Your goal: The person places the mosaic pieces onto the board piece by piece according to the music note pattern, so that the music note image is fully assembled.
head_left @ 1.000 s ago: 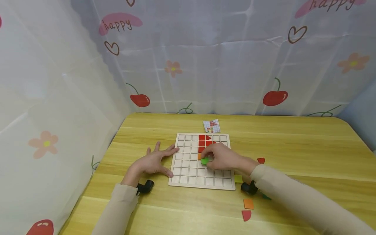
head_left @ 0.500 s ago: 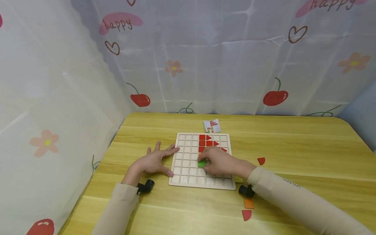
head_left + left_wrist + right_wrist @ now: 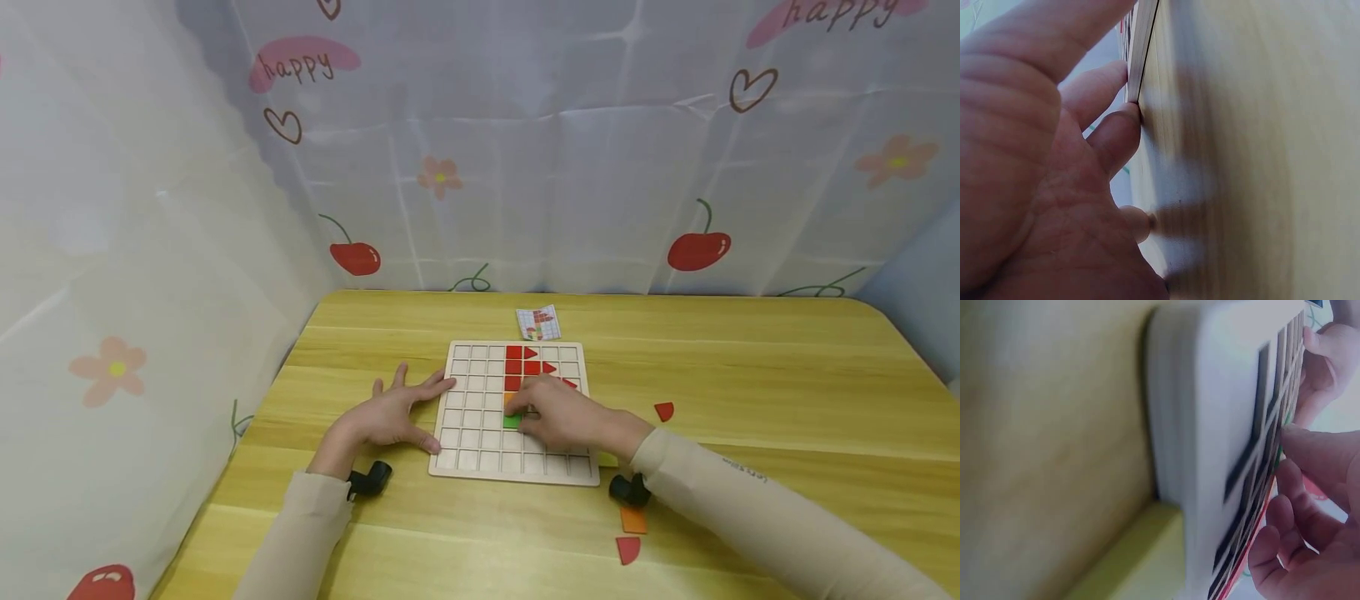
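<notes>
A pale wooden grid board [image 3: 472,450] lies on the table. My left hand [image 3: 386,414] has its fingers spread, with fingertips and thumb touching the board's left edge. Over the middle of the board, my right hand [image 3: 562,412] pinches a green square tile [image 3: 512,422] between thumb and finger, down at a grid cell. Just above the green tile, an orange tile [image 3: 508,399] is partly covered by the fingers. Red squares [image 3: 513,352] and red triangles [image 3: 549,367] sit in upper cells; some are hidden by the right hand.
A small pattern card [image 3: 538,322] lies behind the board. To the right are a red quarter-round tile [image 3: 664,411], an orange tile [image 3: 633,520] and a pinkish-red quarter-round tile [image 3: 628,550]. A yellow tile [image 3: 1141,556] touches the board's edge.
My right hand has moved slightly left and down, bringing the green tile from above the grid into a cell below the orange tile. The left hand has stayed at the board's edge.
</notes>
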Demonstrator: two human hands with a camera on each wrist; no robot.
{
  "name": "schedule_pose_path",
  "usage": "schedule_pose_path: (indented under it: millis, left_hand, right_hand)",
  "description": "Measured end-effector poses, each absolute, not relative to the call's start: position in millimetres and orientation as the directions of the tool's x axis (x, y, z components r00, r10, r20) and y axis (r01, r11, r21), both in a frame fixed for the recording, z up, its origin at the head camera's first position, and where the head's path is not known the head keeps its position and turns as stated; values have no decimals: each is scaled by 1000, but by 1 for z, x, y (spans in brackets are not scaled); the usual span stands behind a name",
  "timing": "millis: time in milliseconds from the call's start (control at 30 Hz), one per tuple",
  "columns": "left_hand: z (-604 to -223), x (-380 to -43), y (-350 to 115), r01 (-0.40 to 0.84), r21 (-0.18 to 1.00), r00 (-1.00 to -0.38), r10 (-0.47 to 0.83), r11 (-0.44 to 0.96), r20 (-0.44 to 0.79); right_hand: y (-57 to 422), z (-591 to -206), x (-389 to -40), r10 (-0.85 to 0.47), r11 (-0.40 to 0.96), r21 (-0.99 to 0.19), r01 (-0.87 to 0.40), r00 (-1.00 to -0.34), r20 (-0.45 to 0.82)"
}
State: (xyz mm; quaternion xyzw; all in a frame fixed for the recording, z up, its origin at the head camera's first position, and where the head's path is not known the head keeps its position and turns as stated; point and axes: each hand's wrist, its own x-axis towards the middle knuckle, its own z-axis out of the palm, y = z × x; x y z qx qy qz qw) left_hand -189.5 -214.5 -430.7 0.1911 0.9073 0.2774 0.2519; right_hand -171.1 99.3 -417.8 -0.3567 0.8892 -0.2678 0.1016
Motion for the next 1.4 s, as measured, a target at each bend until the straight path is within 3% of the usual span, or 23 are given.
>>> schedule_pose_path:
  millis: [167, 400, 633, 1133, 1400]
  left_hand:
    - [-431, -189, -215, 206, 605, -800, 489, 769, -348]
    - [-432, -190, -216, 209, 609, -798, 494, 765, -346]
    - [-430, -190, -215, 204, 611, -801, 489, 765, -345]
    - [-433, -190, -216, 240, 604, -795, 511, 760, -327]
    - [-433, -190, -217, 234, 604, -796, 507, 762, -332]
  right_hand:
    - [109, -414, -175, -721, 563, -574, -595, -693, 12]
    - [134, -410, -176, -706, 568, -633, -525, -707, -47]
    - [155, -404, -167, -729, 542, -640, -544, -683, -37]
    - [199, -399, -136, -716, 606, -603, -520, -686, -129]
    - [227, -404, -124, -712, 606, -566, -559, -699, -72]
